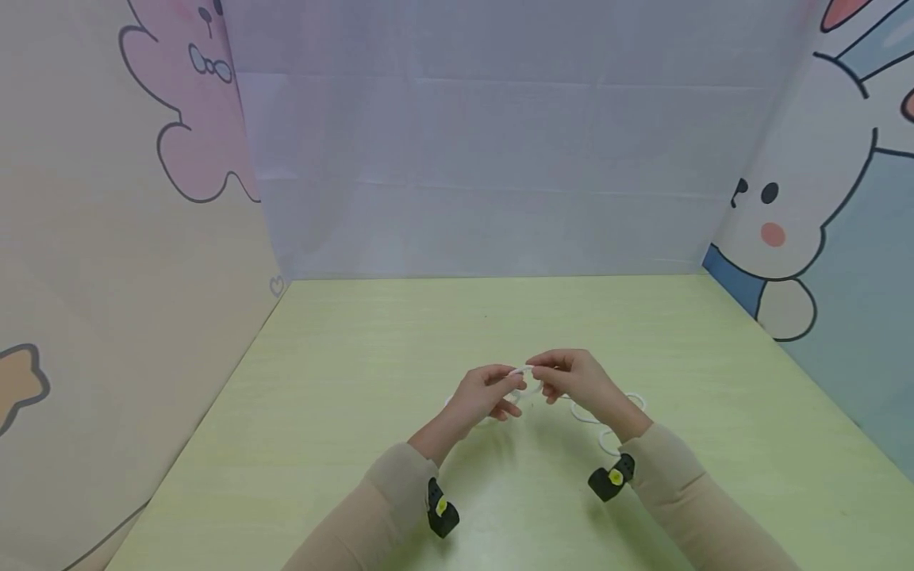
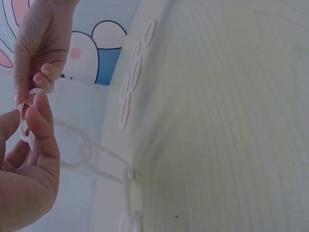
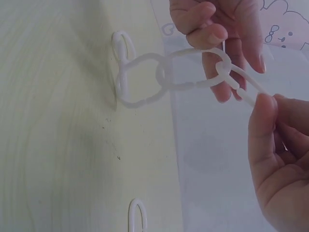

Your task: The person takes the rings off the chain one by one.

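Note:
In the head view both hands meet over the middle of the table. My left hand [image 1: 485, 394] pinches a white plastic chain link between thumb and fingers. Thumb and index finger of my right hand [image 1: 578, 377] pinch a white link [image 3: 248, 87] that meets the left hand's end of a chain. From there joined oval links [image 3: 147, 79] hang down to the tabletop in the right wrist view. The fingers partly hide the held links in the left wrist view, where hanging links [image 2: 108, 164] show below the left hand.
More white links [image 1: 585, 416] lie on the pale green table [image 1: 400, 333] beside the right forearm. A bare curtain [image 1: 464, 159] closes off the back, and walls with cartoon figures flank both sides. Each wrist wears a small black camera [image 1: 444, 511].

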`<control>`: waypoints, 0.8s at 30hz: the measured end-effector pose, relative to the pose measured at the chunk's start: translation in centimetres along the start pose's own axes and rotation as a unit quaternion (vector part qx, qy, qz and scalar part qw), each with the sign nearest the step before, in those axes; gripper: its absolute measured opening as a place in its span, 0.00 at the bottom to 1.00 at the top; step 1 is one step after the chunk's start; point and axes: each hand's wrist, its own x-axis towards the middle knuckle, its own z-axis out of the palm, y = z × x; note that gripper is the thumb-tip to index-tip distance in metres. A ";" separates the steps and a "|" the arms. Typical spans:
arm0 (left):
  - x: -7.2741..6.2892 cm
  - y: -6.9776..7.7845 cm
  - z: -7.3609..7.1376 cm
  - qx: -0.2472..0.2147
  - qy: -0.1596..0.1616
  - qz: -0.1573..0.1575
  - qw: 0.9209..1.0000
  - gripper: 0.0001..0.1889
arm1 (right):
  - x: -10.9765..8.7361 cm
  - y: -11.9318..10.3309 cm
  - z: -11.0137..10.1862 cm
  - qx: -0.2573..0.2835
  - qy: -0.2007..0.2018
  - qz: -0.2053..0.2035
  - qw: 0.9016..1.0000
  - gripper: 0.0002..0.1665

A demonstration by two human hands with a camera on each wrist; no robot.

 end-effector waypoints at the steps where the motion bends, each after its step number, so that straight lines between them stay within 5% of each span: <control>1: 0.0 0.0 0.0 -0.001 -0.001 -0.001 1.000 0.19 | 0.0 0.0 0.0 0.005 0.003 0.002 1.000 0.17; 24: 0.1 -0.5 -0.5 0.002 0.009 0.003 1.000 0.17 | 0.3 0.8 0.3 0.134 0.046 0.021 0.990 0.20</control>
